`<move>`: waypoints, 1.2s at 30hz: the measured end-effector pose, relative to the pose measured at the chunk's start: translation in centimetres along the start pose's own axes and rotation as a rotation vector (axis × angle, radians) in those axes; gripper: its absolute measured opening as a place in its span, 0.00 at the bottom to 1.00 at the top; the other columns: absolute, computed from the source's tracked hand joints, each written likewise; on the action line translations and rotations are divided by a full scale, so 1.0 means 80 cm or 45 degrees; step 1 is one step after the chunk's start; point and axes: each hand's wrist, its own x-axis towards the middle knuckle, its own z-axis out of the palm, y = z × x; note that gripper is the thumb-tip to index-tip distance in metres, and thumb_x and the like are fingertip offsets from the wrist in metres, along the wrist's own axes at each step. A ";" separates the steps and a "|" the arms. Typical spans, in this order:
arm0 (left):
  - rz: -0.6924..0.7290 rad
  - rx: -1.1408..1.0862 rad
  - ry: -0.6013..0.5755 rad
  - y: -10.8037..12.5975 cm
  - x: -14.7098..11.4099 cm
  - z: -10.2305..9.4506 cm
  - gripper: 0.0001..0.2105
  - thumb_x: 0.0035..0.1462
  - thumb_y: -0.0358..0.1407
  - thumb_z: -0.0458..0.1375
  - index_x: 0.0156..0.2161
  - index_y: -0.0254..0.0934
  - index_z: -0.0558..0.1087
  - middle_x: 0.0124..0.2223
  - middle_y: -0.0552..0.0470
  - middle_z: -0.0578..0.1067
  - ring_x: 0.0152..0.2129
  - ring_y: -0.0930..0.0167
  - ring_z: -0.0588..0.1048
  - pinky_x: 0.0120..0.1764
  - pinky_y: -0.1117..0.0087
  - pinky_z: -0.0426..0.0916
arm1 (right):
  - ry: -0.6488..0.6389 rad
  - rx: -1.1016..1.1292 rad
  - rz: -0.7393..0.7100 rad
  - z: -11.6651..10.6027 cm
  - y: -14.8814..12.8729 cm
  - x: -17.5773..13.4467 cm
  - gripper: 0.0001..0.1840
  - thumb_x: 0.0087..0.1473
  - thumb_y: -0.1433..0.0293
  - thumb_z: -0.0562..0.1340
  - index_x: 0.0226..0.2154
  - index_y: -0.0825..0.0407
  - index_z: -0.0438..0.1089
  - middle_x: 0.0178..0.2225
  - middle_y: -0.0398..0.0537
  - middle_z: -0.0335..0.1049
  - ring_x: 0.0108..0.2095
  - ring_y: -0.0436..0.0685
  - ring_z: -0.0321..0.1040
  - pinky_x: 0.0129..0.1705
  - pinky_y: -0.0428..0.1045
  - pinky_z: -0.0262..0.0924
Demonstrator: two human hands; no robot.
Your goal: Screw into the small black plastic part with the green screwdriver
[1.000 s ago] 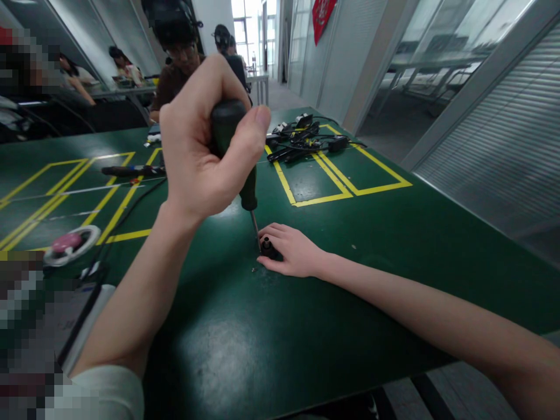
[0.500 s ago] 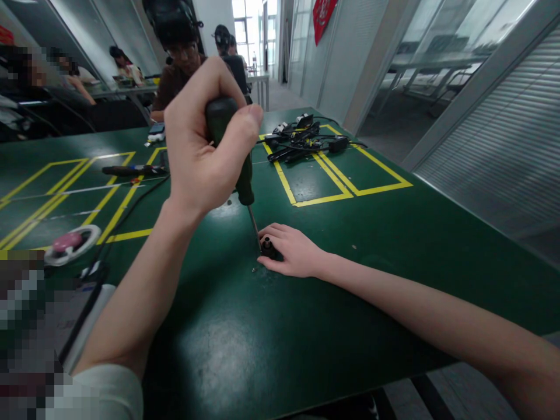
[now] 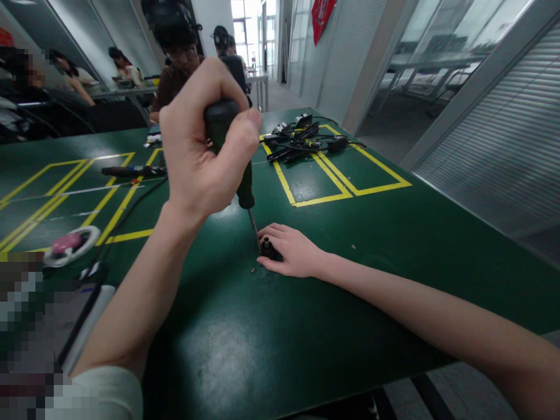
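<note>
My left hand [image 3: 203, 146] is wrapped round the dark green handle of a screwdriver [image 3: 245, 189], its thumb along the side. The shaft slants down to a small black part [image 3: 267, 248] with a short round stub on top; the tip meets the part's left side. Low on the table, my right hand [image 3: 293, 251] grips this part between thumb and fingers, hiding some of it. A tiny metal piece, perhaps a screw [image 3: 252, 270], lies just in front of the part on the green tabletop [image 3: 341, 332].
A heap of black cables and adapters [image 3: 301, 137] lies at the back right, by yellow tape rectangles. At left are a black tool with a cord [image 3: 133, 171] and a white ring with a pink centre [image 3: 67, 242]. Across the table sits a person [image 3: 168, 81].
My left hand has shifted and turned very slightly on the screwdriver handle. My right hand and the black part have stayed in place.
</note>
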 end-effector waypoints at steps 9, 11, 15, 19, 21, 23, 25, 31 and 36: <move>-0.146 -0.224 -0.035 0.008 -0.001 0.006 0.06 0.68 0.34 0.55 0.37 0.38 0.70 0.31 0.55 0.73 0.28 0.76 0.77 0.31 0.74 0.68 | -0.001 -0.025 0.009 0.000 -0.001 0.001 0.15 0.64 0.59 0.63 0.40 0.56 0.74 0.49 0.62 0.78 0.50 0.67 0.74 0.51 0.62 0.72; -0.105 -0.183 -0.038 0.005 0.000 0.007 0.08 0.70 0.36 0.55 0.36 0.38 0.69 0.29 0.56 0.69 0.25 0.78 0.75 0.30 0.75 0.66 | 0.001 -0.025 0.003 0.000 -0.001 0.001 0.15 0.64 0.59 0.63 0.40 0.56 0.74 0.49 0.62 0.78 0.50 0.67 0.73 0.51 0.62 0.72; -0.084 -0.111 0.014 0.002 -0.002 0.007 0.14 0.71 0.42 0.53 0.33 0.38 0.66 0.26 0.59 0.60 0.18 0.83 0.66 0.29 0.73 0.59 | 0.021 -0.023 -0.015 0.000 -0.001 0.001 0.16 0.65 0.60 0.63 0.40 0.58 0.74 0.49 0.63 0.78 0.50 0.67 0.74 0.52 0.61 0.71; -0.077 -0.088 0.046 0.007 -0.005 0.005 0.15 0.71 0.43 0.51 0.33 0.37 0.66 0.27 0.58 0.59 0.17 0.83 0.62 0.31 0.70 0.57 | 0.023 -0.027 -0.026 0.001 0.000 0.000 0.16 0.65 0.60 0.63 0.40 0.58 0.74 0.49 0.63 0.78 0.50 0.67 0.74 0.51 0.61 0.72; -0.103 -0.058 0.025 0.010 -0.006 0.005 0.14 0.71 0.41 0.49 0.34 0.37 0.66 0.27 0.58 0.59 0.18 0.83 0.62 0.33 0.71 0.58 | 0.018 -0.032 -0.023 0.002 0.000 0.000 0.16 0.65 0.59 0.63 0.40 0.57 0.74 0.49 0.62 0.78 0.50 0.67 0.74 0.51 0.61 0.72; -0.104 -0.024 0.013 0.012 -0.006 0.005 0.13 0.72 0.40 0.49 0.34 0.37 0.65 0.27 0.58 0.59 0.19 0.83 0.61 0.34 0.72 0.57 | 0.017 -0.034 -0.021 0.002 0.000 0.000 0.16 0.65 0.59 0.63 0.39 0.57 0.74 0.49 0.62 0.78 0.49 0.67 0.74 0.51 0.61 0.71; -0.090 -0.008 0.025 0.011 -0.006 0.004 0.13 0.72 0.39 0.49 0.33 0.37 0.64 0.28 0.58 0.59 0.20 0.83 0.59 0.34 0.72 0.57 | 0.019 -0.033 -0.019 0.003 0.000 0.000 0.16 0.65 0.59 0.63 0.39 0.57 0.74 0.49 0.62 0.78 0.49 0.67 0.74 0.51 0.61 0.71; -0.037 0.086 0.004 0.010 -0.002 -0.001 0.12 0.71 0.37 0.52 0.33 0.39 0.69 0.30 0.58 0.64 0.24 0.82 0.66 0.34 0.73 0.60 | 0.016 -0.034 -0.016 0.002 0.000 0.000 0.15 0.65 0.59 0.63 0.40 0.56 0.74 0.49 0.61 0.78 0.50 0.66 0.74 0.51 0.61 0.72; 0.059 0.135 -0.103 0.015 0.003 -0.006 0.09 0.69 0.34 0.53 0.39 0.37 0.74 0.34 0.58 0.74 0.37 0.76 0.78 0.43 0.68 0.69 | 0.015 -0.040 -0.012 0.002 0.001 0.000 0.15 0.64 0.59 0.63 0.40 0.55 0.74 0.49 0.61 0.78 0.50 0.66 0.74 0.51 0.61 0.71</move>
